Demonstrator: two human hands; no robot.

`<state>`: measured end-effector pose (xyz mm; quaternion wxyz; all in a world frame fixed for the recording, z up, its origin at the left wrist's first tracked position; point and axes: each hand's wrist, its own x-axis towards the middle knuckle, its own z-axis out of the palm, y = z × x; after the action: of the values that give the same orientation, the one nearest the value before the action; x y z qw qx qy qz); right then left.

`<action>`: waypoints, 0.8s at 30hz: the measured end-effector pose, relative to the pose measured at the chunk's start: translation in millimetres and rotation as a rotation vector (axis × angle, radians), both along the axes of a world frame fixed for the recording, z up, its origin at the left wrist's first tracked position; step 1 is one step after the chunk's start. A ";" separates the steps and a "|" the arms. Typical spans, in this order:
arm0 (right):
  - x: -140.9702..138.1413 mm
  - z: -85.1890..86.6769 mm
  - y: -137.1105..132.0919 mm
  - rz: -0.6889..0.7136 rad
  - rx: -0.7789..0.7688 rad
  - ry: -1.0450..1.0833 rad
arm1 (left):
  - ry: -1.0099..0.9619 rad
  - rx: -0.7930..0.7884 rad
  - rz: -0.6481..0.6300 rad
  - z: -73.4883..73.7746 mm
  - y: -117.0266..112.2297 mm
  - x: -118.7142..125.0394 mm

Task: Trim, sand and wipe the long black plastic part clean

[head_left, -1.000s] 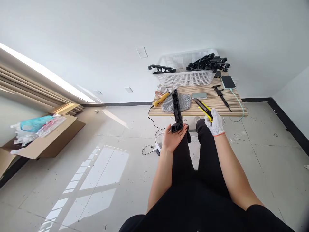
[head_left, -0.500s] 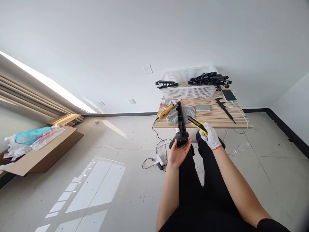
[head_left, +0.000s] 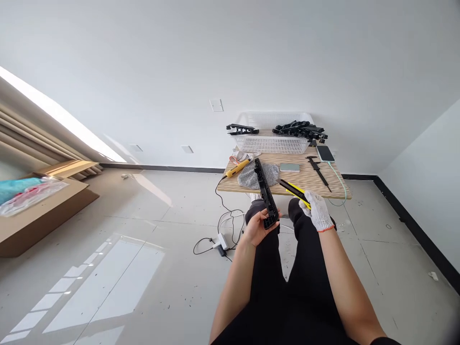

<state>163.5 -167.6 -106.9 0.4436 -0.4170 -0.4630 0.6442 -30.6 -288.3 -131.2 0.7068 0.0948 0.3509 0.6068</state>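
My bare left hand [head_left: 257,228] grips the near end of a long black plastic part [head_left: 265,191], its fingers curled round the edges. The part's far end reaches over the grey cloth [head_left: 247,177] on the table. In a white knit glove, my right hand [head_left: 316,211] is closed round a yellow and black utility knife [head_left: 295,190], which points up and left toward the part. Knife and part are apart. A yellow corded tool [head_left: 237,168] lies at the cloth's left side.
On the wooden table [head_left: 302,181] are black calipers [head_left: 319,173], a phone [head_left: 325,153] on a cable and a grey-green flat block [head_left: 289,167]. Behind stands a white basket [head_left: 273,144] with several black parts. A power strip [head_left: 223,241] and cords lie on the floor; a cardboard box [head_left: 46,220] stands left.
My left fingers have closed round the black part's near end, where the palm lay more open before. The knife stays in my right hand. The whole view has shifted a little.
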 end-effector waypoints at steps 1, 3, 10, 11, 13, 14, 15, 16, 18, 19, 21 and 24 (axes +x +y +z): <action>2.5 0.4 -1.6 -0.001 -0.004 -0.007 | 0.032 0.002 -0.013 2.1 0.8 1.9; 7.6 0.0 -4.3 0.013 -0.014 -0.016 | 0.089 -0.001 -0.030 6.8 2.9 7.0; 25.4 1.4 -8.8 0.037 0.016 0.060 | 0.196 -0.095 0.046 18.2 10.9 21.4; 27.2 3.4 -10.3 0.035 0.023 0.071 | 0.201 -0.119 0.073 19.2 11.1 21.2; 30.0 9.0 -14.6 0.024 0.027 0.072 | 0.200 -0.146 0.116 21.0 10.0 18.7; 31.1 12.4 -17.2 0.018 0.028 0.065 | 0.200 -0.150 0.127 22.1 8.7 16.7; 31.9 15.9 -19.8 0.018 0.030 0.054 | 0.202 -0.147 0.134 23.3 7.0 14.5; 32.5 19.0 -22.0 0.023 0.033 0.041 | 0.206 -0.139 0.136 24.6 5.0 12.3; 32.8 23.3 -24.7 0.040 0.041 0.022 | 0.223 -0.112 0.126 27.3 0.9 8.1; 32.5 24.0 -24.7 0.046 0.042 0.019 | 0.236 -0.100 0.110 28.5 -0.9 6.2; 31.5 22.3 -22.4 0.058 0.035 0.024 | 0.270 -0.083 0.065 29.7 -3.6 3.3; 29.9 15.9 -16.8 0.052 0.014 0.031 | 0.361 -0.089 -0.004 27.2 -4.7 0.6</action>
<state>193.3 -184.4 -91.0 0.4366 -0.3916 -0.4714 0.6586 -30.0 -293.0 -104.1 0.6370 0.1713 0.4985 0.5625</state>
